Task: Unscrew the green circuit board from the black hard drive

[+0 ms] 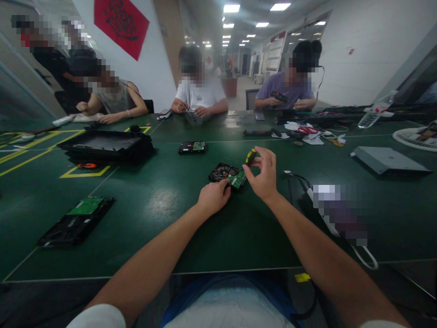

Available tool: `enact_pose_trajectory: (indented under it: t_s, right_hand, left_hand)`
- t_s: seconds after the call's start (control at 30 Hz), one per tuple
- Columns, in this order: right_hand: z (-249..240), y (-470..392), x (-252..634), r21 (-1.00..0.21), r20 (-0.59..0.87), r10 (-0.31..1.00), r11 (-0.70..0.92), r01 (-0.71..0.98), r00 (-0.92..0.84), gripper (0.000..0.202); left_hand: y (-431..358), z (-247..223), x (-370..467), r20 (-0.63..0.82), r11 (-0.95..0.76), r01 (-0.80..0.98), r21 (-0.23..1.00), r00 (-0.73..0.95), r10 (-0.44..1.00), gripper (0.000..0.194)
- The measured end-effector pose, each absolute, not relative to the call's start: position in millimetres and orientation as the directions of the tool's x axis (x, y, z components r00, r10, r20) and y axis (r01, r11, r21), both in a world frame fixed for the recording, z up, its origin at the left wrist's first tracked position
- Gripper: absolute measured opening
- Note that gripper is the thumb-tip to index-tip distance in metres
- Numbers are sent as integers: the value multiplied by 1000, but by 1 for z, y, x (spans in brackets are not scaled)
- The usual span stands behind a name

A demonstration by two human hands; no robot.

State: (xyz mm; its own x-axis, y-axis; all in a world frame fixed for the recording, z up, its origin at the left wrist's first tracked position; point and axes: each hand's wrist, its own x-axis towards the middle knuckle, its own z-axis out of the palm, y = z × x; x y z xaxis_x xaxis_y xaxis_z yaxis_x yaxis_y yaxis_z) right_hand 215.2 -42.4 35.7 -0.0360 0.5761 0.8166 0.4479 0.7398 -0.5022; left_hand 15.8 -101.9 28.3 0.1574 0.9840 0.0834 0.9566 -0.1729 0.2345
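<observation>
Green tabletop [139, 218], smooth and slightly glossy, with both bare forearms stretched over its near edge. Left arm runs in from lower left, angled forward and to the right; right arm comes from lower right, angled forward and to the left. The two wrists converge near the middle. Left hand [212, 198] low, back of the hand upward, close to the table. Right hand [266, 176] raised higher, wrist cocked up, fingers pointing up and inward.

Black drive unit [218, 173] with a green circuit board [238, 180] lies on the table just beyond the left hand and to the left of the right hand, between the two; board on the side nearer the right hand.

Left hand: curled nearly closed, thumb and fingers at the near edge of the unit, holding it there. Right hand: thumb and fingertips pinched around the yellow-and-black handle of a small screwdriver [251, 156], above the board's right side; rest of the hand loosely cupped. Shaft and tip too small to make out; contact with the board cannot be told.

Farther off, a second drive unit [192, 147]; a third [77, 222] well to the left.
</observation>
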Motion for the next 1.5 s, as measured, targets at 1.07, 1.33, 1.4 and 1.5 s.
enact_pose_trajectory:
  t_s: [1.07, 1.33, 1.4, 1.5]
  right_hand:
    - [37, -45, 215, -521, 804, 592, 746, 414, -57, 67]
    - [37, -45, 215, -507, 807, 587, 742, 439, -59, 66]
    - [37, -46, 214, -509, 808, 584, 756, 412, -73, 65]
    - [37, -46, 214, -503, 812, 580, 752, 427, -64, 65]
  left_hand:
    - [-96, 21, 13, 105, -155, 929, 337, 126, 986, 44]
    - [-96, 21, 13, 84, -167, 937, 306, 148, 985, 48]
    - [-95, 21, 13, 83, -171, 939, 297, 153, 985, 48]
    - [-96, 22, 13, 74, -168, 945, 281, 153, 985, 50]
